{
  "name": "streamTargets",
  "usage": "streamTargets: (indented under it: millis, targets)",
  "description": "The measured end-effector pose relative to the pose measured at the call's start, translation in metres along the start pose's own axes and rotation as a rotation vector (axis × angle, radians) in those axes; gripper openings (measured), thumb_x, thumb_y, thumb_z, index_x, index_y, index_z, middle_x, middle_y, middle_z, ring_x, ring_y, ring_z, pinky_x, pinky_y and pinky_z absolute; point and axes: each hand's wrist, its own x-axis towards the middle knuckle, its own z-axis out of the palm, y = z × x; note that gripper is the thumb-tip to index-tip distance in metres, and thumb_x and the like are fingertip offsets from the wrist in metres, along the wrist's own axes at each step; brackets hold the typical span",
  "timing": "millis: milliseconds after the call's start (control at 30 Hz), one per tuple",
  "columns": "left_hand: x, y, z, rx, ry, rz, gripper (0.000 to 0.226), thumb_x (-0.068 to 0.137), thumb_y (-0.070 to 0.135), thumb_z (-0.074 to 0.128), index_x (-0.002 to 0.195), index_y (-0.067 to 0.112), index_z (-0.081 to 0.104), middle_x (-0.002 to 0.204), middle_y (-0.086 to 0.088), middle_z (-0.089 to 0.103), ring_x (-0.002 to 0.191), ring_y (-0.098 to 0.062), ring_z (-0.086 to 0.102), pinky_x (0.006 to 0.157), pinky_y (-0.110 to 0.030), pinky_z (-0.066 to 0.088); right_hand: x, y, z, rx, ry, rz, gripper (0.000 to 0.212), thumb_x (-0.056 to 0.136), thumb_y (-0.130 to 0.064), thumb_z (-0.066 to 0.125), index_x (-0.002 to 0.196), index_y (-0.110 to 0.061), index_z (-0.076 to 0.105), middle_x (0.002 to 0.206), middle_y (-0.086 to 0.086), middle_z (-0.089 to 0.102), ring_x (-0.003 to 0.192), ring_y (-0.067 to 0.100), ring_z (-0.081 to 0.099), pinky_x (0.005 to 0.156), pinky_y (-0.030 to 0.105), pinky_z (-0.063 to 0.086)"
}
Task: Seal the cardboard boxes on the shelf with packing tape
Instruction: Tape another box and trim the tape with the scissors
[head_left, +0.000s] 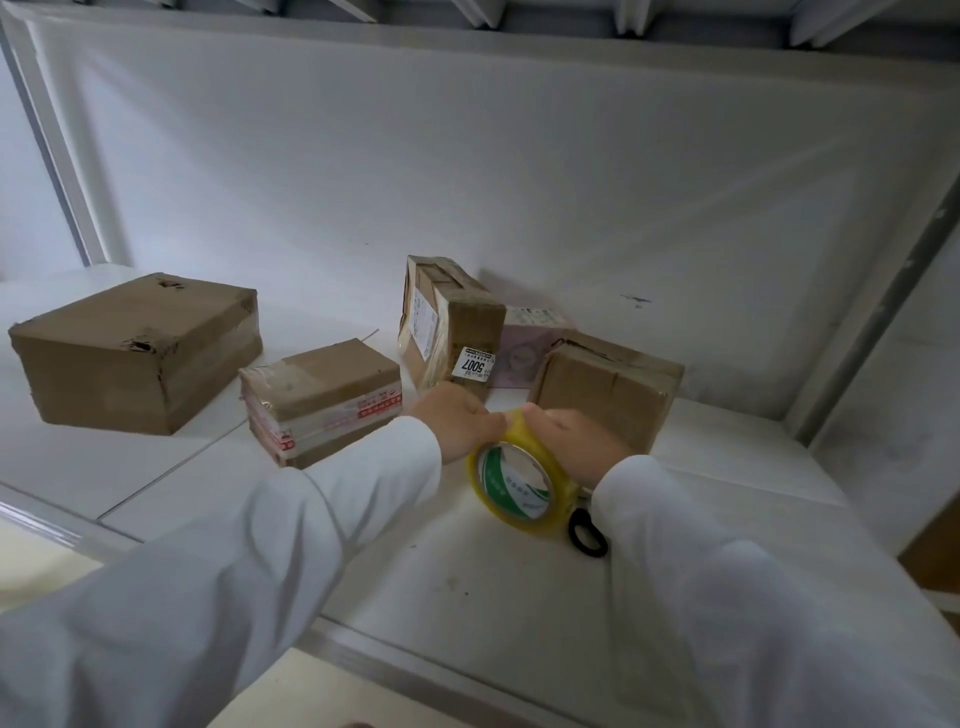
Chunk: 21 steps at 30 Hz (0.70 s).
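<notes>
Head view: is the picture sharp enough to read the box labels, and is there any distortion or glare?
Head view: wide-angle bowing curves the shelf edges; light is soft and even, no glare; the white label reads 5007, smaller print is illegible; both hands, left hand and right hand, on the tape roll look slightly soft.

soft, even daylight from my left; the white shelf (675, 493) looks bright without glare, shadows faint. wide-angle bending curves the edges, and my sleeves (260, 571) blur up close.
</notes>
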Motion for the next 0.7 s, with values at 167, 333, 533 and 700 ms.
streamTargets:
  millis: [167,333,533,700]
  targets:
    - [0.005,0.006,-0.002,0.075,0.016,-0.031,0.039,0.091,0.044,0.052,0.078,0.010,0.067,0.077,-0.004,0.059,0.078,-0.021,0.056,0.068,-0.027,0.044,0.001,-0.002,0.001,-0.061,-0.006,-0.019,0.048,0.098,-0.051,0.027,0.082,-0.019,0.058,0.088,0.009,0.063,0.086,0.027,0.060,0.082,0.038,0.047]
    - [0.010,0.008,-0.005,-0.026,-0.143,-0.189,0.066,0.083,0.063,0.054,0.120,0.009,0.059,0.116,-0.007,0.063,0.096,-0.021,0.060,0.072,-0.025,0.050,-0.006,-0.003,0.000,-0.088,-0.008,-0.050,0.042,0.101,-0.044,0.027,0.089,-0.014,0.054,0.090,0.013,0.060,0.086,0.028,0.057,0.079,0.037,0.046]
    - [0.010,0.011,-0.009,0.036,-0.178,-0.209,0.059,0.084,0.061,0.051,0.114,0.011,0.056,0.096,-0.006,0.059,0.078,-0.018,0.055,0.078,-0.027,0.050,-0.006,-0.007,0.003,-0.149,-0.001,-0.053,0.043,0.099,-0.048,0.028,0.084,-0.018,0.055,0.084,0.008,0.060,0.082,0.025,0.058,0.075,0.034,0.045]
    - [0.008,0.013,-0.013,0.044,-0.158,-0.216,0.049,0.088,0.055,0.052,0.110,0.011,0.054,0.095,-0.006,0.060,0.077,-0.019,0.054,0.080,-0.027,0.048,-0.013,-0.016,0.002,-0.209,-0.013,-0.094,0.043,0.101,-0.042,0.028,0.102,-0.012,0.057,0.094,0.013,0.061,0.087,0.028,0.059,0.077,0.036,0.046]
